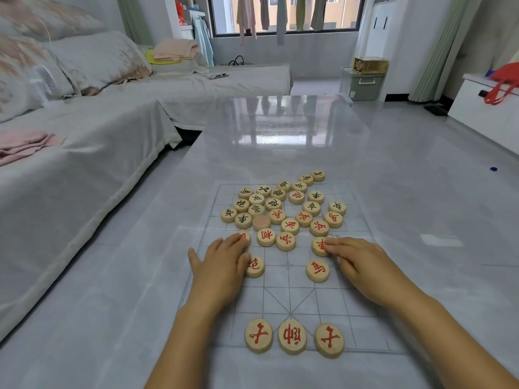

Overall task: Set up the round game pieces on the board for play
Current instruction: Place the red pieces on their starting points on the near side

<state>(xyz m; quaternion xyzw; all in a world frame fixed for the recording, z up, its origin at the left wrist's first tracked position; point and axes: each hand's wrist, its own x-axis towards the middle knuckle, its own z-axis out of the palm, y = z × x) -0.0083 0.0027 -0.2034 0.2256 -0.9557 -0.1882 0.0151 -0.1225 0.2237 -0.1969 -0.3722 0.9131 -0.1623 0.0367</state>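
The piece marked 帥 [292,336] carries its character in red, with a red 士 piece [258,336] just left of it and a second red 士 piece [328,340] just right. Beyond it are a red 炮 piece [257,267] to the left and a red 馬 piece [317,270] to the right, then a red 相 piece [266,236], a red 兵 piece [285,240] and a red 車 piece [289,226]. Farthest from it the characters are black (several too blurred to read), among them a black 車 piece [243,220], left, and a black 卒 piece [311,208], right.
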